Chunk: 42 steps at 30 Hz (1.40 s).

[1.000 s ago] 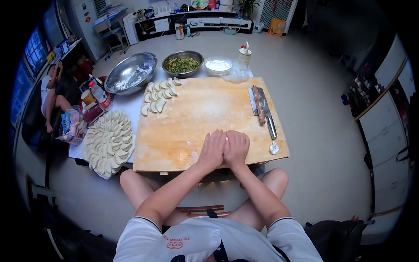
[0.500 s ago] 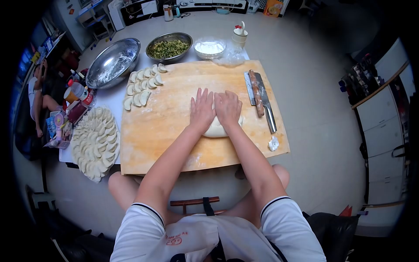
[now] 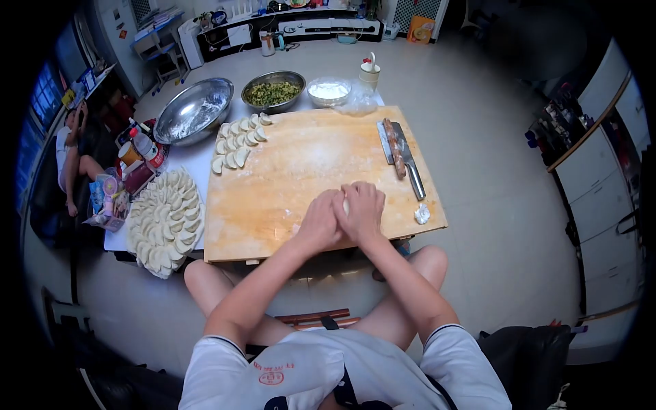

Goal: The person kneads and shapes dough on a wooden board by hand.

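My left hand [image 3: 321,219] and my right hand [image 3: 363,209] are side by side near the front of a floured wooden board [image 3: 273,184]. Both have curled fingers wrapped over a lump of white dough [image 3: 346,206], which is mostly hidden beneath them. To their right lie a cleaver [image 3: 413,168] and a rolling pin [image 3: 394,149], with a small white scrap [image 3: 421,214] below the handle. Rows of folded dumplings [image 3: 239,139] rest at the board's back left corner.
A round tray of dumplings [image 3: 165,222] stands left of the board. Behind are a large metal bowl [image 3: 195,113], a bowl of green filling [image 3: 273,93], a bowl of flour [image 3: 329,91] and a white container [image 3: 369,75]. Bottles [image 3: 148,149] crowd the left; a person [image 3: 72,150] sits beyond.
Both hands have drawn back toward me, from flat with stretched fingers to curled around the dough. The dough is now mostly covered. The camera view has shifted slightly.
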Each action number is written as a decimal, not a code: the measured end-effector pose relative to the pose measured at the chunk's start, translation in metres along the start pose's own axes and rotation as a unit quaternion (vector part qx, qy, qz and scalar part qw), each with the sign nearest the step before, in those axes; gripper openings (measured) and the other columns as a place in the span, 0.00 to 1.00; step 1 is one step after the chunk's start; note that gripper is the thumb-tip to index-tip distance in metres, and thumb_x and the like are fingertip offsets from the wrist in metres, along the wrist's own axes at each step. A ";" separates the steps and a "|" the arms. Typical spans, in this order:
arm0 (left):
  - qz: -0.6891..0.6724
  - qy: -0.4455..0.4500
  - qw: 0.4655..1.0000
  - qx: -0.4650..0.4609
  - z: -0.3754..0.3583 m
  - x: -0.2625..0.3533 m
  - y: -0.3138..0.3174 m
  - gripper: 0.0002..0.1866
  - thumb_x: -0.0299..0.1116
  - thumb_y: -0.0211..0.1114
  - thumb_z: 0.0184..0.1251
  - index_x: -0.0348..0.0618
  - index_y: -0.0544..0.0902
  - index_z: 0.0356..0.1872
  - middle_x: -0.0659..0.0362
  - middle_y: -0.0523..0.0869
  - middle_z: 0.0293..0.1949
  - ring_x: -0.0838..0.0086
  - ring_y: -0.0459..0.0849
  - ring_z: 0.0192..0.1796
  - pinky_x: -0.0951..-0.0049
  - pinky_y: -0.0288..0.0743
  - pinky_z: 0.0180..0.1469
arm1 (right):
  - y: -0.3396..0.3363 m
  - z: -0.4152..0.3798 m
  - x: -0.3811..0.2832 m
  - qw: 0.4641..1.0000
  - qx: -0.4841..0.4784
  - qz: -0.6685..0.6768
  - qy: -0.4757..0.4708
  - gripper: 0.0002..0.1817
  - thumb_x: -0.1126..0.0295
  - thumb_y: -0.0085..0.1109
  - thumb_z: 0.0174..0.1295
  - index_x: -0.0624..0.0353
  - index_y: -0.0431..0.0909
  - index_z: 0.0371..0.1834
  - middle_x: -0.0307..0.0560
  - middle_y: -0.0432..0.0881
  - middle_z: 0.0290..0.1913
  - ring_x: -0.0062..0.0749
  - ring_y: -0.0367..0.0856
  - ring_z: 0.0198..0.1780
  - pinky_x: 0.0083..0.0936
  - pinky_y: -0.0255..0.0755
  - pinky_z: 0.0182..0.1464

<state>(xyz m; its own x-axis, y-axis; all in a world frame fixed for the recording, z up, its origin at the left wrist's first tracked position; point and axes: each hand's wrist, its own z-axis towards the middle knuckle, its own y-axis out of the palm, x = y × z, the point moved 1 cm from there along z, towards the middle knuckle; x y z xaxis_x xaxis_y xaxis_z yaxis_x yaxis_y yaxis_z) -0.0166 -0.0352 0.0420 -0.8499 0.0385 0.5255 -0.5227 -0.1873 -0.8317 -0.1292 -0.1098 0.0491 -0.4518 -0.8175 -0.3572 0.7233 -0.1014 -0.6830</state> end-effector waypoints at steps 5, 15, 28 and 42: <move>0.031 0.040 0.991 0.121 -0.019 -0.009 0.032 0.38 0.38 0.64 0.64 0.32 0.63 0.72 0.42 0.65 0.72 0.45 0.60 0.76 0.44 0.57 0.73 | 0.013 -0.023 0.006 0.996 0.069 0.006 -0.049 0.18 0.63 0.58 0.63 0.60 0.81 0.54 0.49 0.83 0.50 0.41 0.80 0.54 0.43 0.65 0.59; 0.023 -0.047 0.989 0.136 0.091 -0.092 0.051 0.25 0.35 0.64 0.66 0.36 0.72 0.61 0.41 0.73 0.65 0.42 0.64 0.73 0.51 0.57 0.77 | 0.097 0.058 0.072 0.995 0.010 0.006 0.099 0.13 0.57 0.57 0.66 0.55 0.83 0.35 0.45 0.84 0.41 0.41 0.78 0.48 0.40 0.64 0.51; -0.064 -0.017 0.996 0.057 0.050 -0.058 0.023 0.33 0.41 0.63 0.67 0.37 0.66 0.70 0.46 0.69 0.70 0.45 0.63 0.73 0.50 0.56 0.76 | 0.053 0.043 0.050 0.974 -0.205 0.038 0.092 0.18 0.54 0.53 0.69 0.59 0.83 0.42 0.56 0.82 0.52 0.49 0.75 0.57 0.44 0.63 0.61; 0.034 0.049 0.977 0.206 -0.010 -0.045 0.051 0.30 0.31 0.58 0.70 0.28 0.64 0.71 0.37 0.64 0.73 0.44 0.66 0.74 0.49 0.64 0.72 | 0.043 -0.020 0.015 0.995 0.044 -0.055 -0.064 0.22 0.60 0.61 0.58 0.57 0.78 0.54 0.50 0.79 0.56 0.42 0.75 0.62 0.51 0.57 0.68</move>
<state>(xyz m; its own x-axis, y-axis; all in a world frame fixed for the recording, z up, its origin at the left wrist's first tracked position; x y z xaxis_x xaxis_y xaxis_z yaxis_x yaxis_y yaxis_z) -0.0059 -0.0372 -0.0257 -0.8945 0.1020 0.4352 -0.4107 -0.5718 -0.7102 -0.1153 -0.1152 0.0011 -0.4646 -0.8638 -0.1947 0.7186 -0.2393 -0.6529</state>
